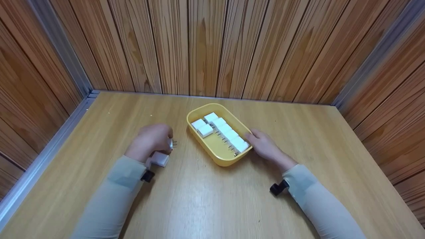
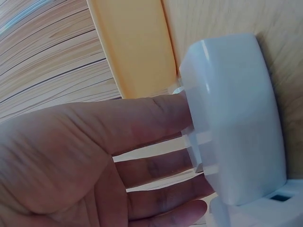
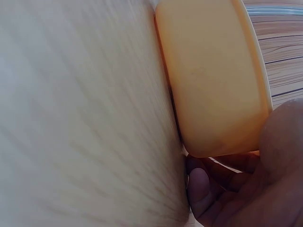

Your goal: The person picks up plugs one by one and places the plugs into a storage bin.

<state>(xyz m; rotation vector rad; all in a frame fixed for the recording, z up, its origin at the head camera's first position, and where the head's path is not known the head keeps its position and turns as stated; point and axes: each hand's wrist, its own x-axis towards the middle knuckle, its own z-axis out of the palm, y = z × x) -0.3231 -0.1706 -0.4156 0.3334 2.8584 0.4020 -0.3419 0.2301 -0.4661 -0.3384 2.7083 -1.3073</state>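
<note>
My left hand (image 1: 151, 141) pinches a white plug adapter (image 1: 170, 143), whose metal pins point right toward the yellow tray. Just below that hand, another white adapter (image 1: 160, 159) lies on the table; in the left wrist view a white block (image 2: 236, 118) hides the fingertips and most of what they hold. The yellow tray (image 1: 212, 156) stands at an angle on the table, with several white adapters (image 1: 229, 132) inside. At its right end, my right hand (image 1: 264, 145) grips the wall, fingers curled at the corner in the right wrist view.
A light wooden table (image 1: 212, 202) spreads under both hands. Wood-panelled walls (image 1: 206, 49) close it off at the back and sides, with a metal rail (image 1: 43, 142) along the left edge. Wrist cameras sit below each hand.
</note>
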